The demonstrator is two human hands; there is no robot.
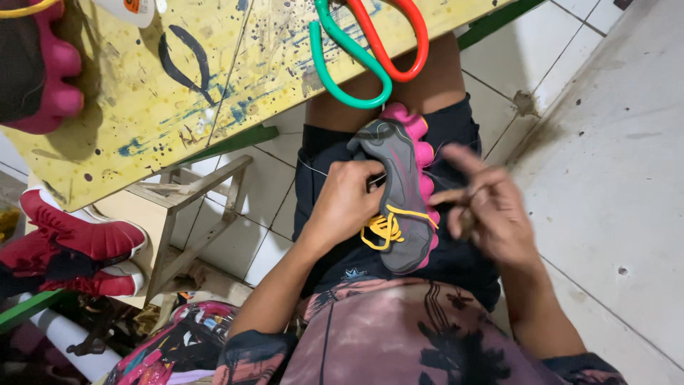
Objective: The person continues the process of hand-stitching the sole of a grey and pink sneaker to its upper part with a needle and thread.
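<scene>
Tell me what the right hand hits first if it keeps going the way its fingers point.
Probably the shoe: the right hand's blurred fingers point left toward its pink edge, just short of it. The left hand lies beyond. Depth is unclear.

left hand (347, 202) grips grey-pink shoe (399, 199) on lap — right hand (488, 214) blurred beside | scissors (370, 50) on table (142, 107)

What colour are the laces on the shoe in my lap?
Yellow laces, on the grey and pink shoe; the head view shows them best.
</scene>
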